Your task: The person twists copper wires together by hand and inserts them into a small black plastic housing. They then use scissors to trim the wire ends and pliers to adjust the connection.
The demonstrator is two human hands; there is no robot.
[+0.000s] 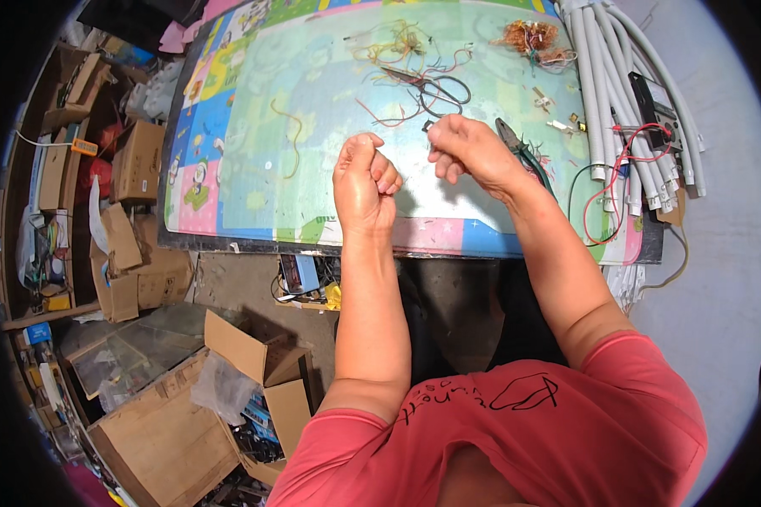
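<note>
The small black piece [429,126] sat at the tips of our right hand [475,155], over the colourful printed table cover [238,198]; such a tiny part, gripped only by its edge, could spring loose if we squeezed it askew.

Leftmost, we had a thin, curved yellow wire [298,135] lying alone, which a careless forearm might sweep away. Next came our left hand [365,182], its thumb bent over curled fingers and well clear of the right; we could not tell whether anything was inside, so something thin there might slip unnoticed. Beyond, a loose tangle of fine yellow and red wires [402,40] lay near the black-handled metal scissors [421,83], and we judged that strands might snag if the scissors were pulled.

Our right hand had thumb and forefinger pinched together on the piece. Just right of it lay the dark-jawed pliers with green handles [507,135]; a dropped piece might bounce among them and the wire scraps beside them, hard for us to find
</note>
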